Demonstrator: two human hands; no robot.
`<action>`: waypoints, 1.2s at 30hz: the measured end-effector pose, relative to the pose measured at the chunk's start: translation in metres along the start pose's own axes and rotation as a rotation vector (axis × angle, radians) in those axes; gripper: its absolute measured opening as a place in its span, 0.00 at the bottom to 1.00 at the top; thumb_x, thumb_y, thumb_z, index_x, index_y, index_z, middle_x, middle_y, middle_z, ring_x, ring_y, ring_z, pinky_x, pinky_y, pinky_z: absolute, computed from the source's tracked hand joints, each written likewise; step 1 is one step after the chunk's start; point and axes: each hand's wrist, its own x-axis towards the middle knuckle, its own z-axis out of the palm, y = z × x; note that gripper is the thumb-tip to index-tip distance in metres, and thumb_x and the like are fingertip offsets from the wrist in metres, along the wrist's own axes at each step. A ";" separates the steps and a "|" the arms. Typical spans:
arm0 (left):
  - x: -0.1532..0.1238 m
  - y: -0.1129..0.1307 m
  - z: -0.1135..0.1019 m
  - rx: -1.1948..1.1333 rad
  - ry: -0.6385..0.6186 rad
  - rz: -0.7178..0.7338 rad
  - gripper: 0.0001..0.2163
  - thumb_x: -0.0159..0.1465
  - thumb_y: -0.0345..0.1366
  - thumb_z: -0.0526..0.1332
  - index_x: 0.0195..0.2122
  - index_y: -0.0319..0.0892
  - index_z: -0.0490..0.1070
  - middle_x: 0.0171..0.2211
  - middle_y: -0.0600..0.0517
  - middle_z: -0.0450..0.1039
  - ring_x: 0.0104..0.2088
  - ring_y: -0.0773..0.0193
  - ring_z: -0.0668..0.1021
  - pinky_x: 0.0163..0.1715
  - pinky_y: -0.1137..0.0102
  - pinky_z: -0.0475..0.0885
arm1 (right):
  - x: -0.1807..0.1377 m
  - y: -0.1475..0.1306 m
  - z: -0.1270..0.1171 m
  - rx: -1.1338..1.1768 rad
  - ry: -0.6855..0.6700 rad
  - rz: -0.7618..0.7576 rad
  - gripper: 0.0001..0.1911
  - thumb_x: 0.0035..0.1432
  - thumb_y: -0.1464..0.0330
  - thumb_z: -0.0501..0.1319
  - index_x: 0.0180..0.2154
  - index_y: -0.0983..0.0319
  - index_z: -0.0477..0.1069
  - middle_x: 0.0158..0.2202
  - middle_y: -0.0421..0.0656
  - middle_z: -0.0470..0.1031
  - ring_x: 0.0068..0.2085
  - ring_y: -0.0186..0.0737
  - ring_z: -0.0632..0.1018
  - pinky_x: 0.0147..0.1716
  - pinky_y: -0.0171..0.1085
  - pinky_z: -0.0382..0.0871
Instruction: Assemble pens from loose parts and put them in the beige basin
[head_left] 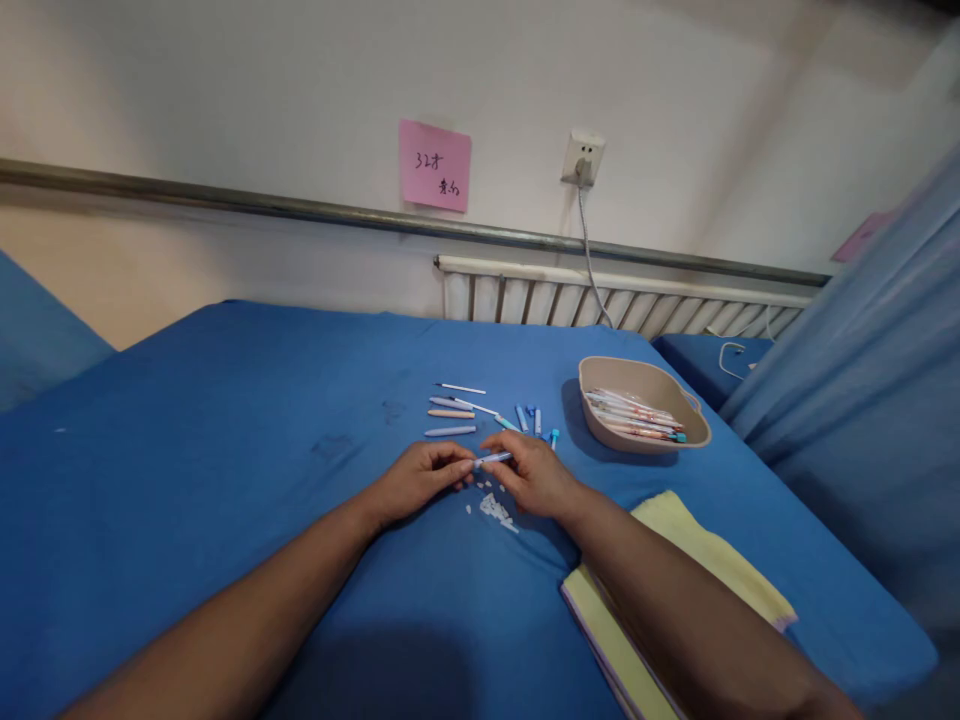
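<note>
Both my hands meet over the blue table cover. My left hand and my right hand pinch the two ends of a light blue pen barrel between their fingertips. Just below the hands lies a small heap of tiny white parts. Beyond the hands several loose pen barrels and refills lie side by side, with several small blue caps to their right.
A beige oval tray with several finished pens stands at the right. A yellow notebook lies under my right forearm. At the back are a radiator, a wall socket with cable and a pink note. A blue curtain hangs at the right.
</note>
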 end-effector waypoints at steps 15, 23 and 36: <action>0.006 -0.005 -0.007 -0.248 0.226 -0.053 0.14 0.55 0.45 0.64 0.32 0.39 0.67 0.26 0.54 0.70 0.21 0.72 0.70 0.22 0.75 0.66 | -0.038 -0.030 -0.020 -0.259 -0.435 -0.005 0.04 0.53 0.74 0.59 0.34 0.62 0.69 0.34 0.42 0.74 0.33 0.36 0.73 0.34 0.32 0.63; 0.007 -0.010 -0.008 -0.213 0.221 -0.060 0.15 0.55 0.43 0.64 0.37 0.39 0.66 0.29 0.53 0.72 0.23 0.72 0.71 0.25 0.74 0.68 | -0.036 -0.038 -0.010 -0.512 -0.412 -0.086 0.09 0.54 0.77 0.55 0.36 0.61 0.69 0.32 0.46 0.73 0.33 0.42 0.73 0.34 0.37 0.63; 0.004 -0.005 0.000 -0.110 0.164 -0.029 0.14 0.52 0.42 0.66 0.34 0.38 0.68 0.27 0.54 0.71 0.24 0.71 0.71 0.27 0.73 0.67 | -0.020 0.003 -0.020 0.223 0.213 0.202 0.09 0.58 0.67 0.55 0.37 0.61 0.73 0.28 0.39 0.69 0.29 0.33 0.70 0.30 0.32 0.64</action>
